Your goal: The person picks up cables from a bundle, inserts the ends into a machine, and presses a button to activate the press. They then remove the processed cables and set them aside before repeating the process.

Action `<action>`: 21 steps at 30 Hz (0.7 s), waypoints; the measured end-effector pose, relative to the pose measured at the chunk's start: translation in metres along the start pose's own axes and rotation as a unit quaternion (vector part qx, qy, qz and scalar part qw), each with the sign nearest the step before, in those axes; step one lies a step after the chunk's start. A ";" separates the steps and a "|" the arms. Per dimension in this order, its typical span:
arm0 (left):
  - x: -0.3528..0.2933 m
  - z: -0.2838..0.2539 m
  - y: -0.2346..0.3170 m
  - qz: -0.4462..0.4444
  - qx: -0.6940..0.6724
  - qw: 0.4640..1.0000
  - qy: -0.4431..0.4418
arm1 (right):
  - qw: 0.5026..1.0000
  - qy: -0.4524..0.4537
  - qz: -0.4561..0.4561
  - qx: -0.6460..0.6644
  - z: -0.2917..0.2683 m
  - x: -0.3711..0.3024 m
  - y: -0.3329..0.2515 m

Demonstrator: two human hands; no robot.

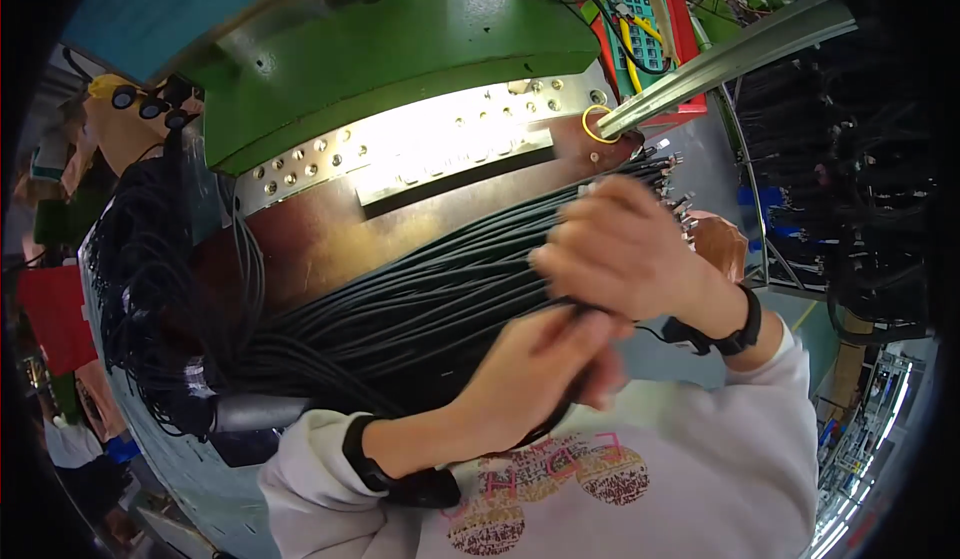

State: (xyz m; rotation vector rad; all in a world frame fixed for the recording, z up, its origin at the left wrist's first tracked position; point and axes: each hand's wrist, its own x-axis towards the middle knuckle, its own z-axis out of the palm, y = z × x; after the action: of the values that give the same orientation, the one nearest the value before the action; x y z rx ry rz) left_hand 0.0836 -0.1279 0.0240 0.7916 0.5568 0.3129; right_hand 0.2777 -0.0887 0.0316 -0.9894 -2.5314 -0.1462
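My two hands are close together over a thick bundle of black cables [400, 294], and both are smeared by motion. My right hand [615, 249] is closed in a fist just above my left hand [545, 369]. Between them shows a short dark stretch of black cable [580, 308], which runs into both grips. The left fingers are wrapped round it, with more black cable hanging below them. The bundle's many small metal ends [672, 162] lie beyond my right hand.
Behind the cables stands a green machine [400, 59] with a brightly lit metal bar [460, 167]. A metal rail [740, 54] slants in at upper right, beside a red-edged tray [690, 29]. Coiled black cables [150, 249] hang at the left.
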 end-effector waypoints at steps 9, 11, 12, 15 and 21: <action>-0.027 -0.019 -0.041 0.068 -0.214 0.949 0.223 | 0.865 -0.327 0.315 -0.211 0.018 0.053 -0.004; -0.027 -0.019 -0.041 0.076 -0.214 0.945 0.233 | 0.939 -0.208 0.192 -0.198 0.036 0.050 -0.011; -0.027 -0.019 -0.041 0.080 -0.213 0.946 0.231 | 0.938 -0.209 0.192 -0.199 0.053 0.048 -0.003; -0.027 -0.016 -0.042 0.088 -0.213 0.948 0.218 | 0.992 -0.020 0.121 0.014 0.085 0.039 0.019; -0.029 -0.020 -0.042 0.086 -0.280 0.929 0.228 | 0.984 0.002 0.053 0.172 0.067 0.031 -0.011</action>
State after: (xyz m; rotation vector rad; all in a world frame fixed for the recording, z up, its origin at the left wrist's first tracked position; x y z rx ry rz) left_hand 0.0508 -0.1578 -0.0086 0.2027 0.7865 0.7920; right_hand 0.2270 -0.0616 -0.0159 -0.9750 -2.3837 0.3108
